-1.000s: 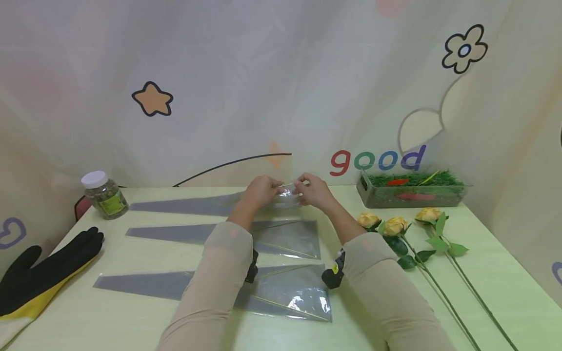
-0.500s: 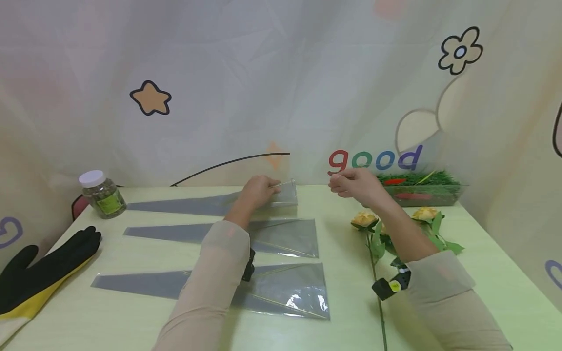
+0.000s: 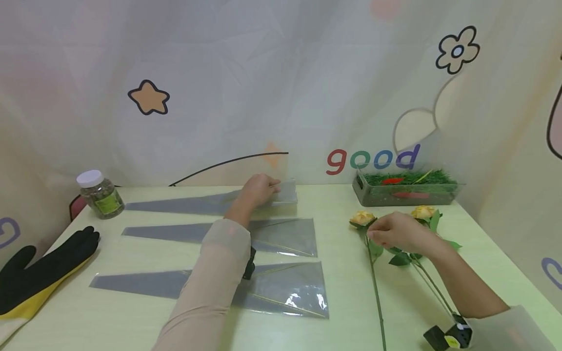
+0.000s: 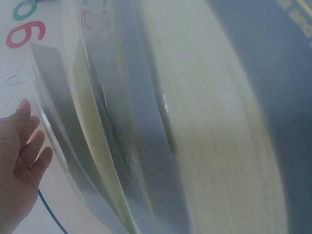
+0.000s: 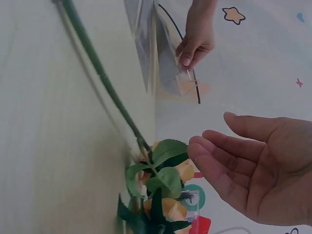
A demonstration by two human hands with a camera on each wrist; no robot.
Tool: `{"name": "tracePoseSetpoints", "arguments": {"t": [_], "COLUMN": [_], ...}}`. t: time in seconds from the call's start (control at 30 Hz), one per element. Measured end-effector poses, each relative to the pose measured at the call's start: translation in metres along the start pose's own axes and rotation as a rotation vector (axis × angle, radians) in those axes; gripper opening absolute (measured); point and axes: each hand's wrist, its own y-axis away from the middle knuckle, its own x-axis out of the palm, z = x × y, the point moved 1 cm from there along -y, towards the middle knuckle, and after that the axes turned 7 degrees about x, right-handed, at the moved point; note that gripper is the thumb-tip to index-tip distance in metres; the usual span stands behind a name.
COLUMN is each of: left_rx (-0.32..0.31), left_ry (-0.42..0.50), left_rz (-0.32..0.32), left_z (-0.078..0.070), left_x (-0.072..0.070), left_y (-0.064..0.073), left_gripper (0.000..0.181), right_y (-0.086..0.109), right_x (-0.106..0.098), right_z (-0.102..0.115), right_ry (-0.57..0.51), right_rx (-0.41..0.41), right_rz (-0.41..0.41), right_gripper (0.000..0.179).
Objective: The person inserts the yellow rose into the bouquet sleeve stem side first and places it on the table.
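Note:
My left hand (image 3: 260, 190) pinches the raised wide end of the farthest tapered plastic flower sleeve (image 3: 189, 204); the left wrist view shows thumb and fingers at its clear upper edge. Two more sleeves lie flat in front of it, a middle sleeve (image 3: 171, 232) and a near sleeve (image 3: 140, 282). Over the roses hovers my right hand (image 3: 406, 235), its fingers relaxed and thumb apart, holding nothing. Just left of it is a yellow rose (image 3: 362, 218) with a long stem. Another rose (image 3: 423, 212) shows behind the hand, which covers others in part. Rose leaves (image 5: 168, 180) lie beside the fingertips in the right wrist view.
On the far left stands a jar (image 3: 103, 197) with a white lid. A black and yellow glove (image 3: 48, 273) lies at the left edge. A clear box (image 3: 406, 192) of artificial grass sits at the back right, before the printed backdrop (image 3: 228, 97).
My right hand has let go of the far sleeve and moved right, then down over the roses. My left hand keeps its pinch on the sleeve, almost in the same spot.

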Motion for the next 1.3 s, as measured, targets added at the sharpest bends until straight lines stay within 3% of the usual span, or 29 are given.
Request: {"name": "tracePoseSetpoints", "arguments": {"t": [0.23, 0.47, 0.97, 1.13, 1.3], "left_rx": [0.013, 0.024, 0.009, -0.001, -0.006], "left_ry": [-0.012, -0.015, 0.006, 0.004, 0.014], "left_rz": [0.010, -0.005, 0.010, 0.018, 0.026], "left_z": [0.001, 0.003, 0.004, 0.003, 0.005], "left_x": [-0.001, -0.003, 0.000, 0.000, 0.002], "left_y": [0.000, 0.002, 0.004, 0.004, 0.003], "left_gripper": [0.033, 0.033, 0.033, 0.034, 0.034], "right_y": [0.003, -0.002, -0.009, -0.012, -0.017], "right_x": [0.022, 0.030, 0.040, 0.040, 0.036], "right_z": [-0.011, -0.021, -0.025, -0.026, -0.020], "right_ry": [-0.026, 0.001, 0.072, -0.002, -0.208], "right_rx": [0.084, 0.137, 0.140, 0.164, 0.200], "right_rz": [0.066, 0.009, -0.098, -0.098, -0.076], "right_gripper": [0.016, 0.014, 0.022, 0.015, 0.014]}}
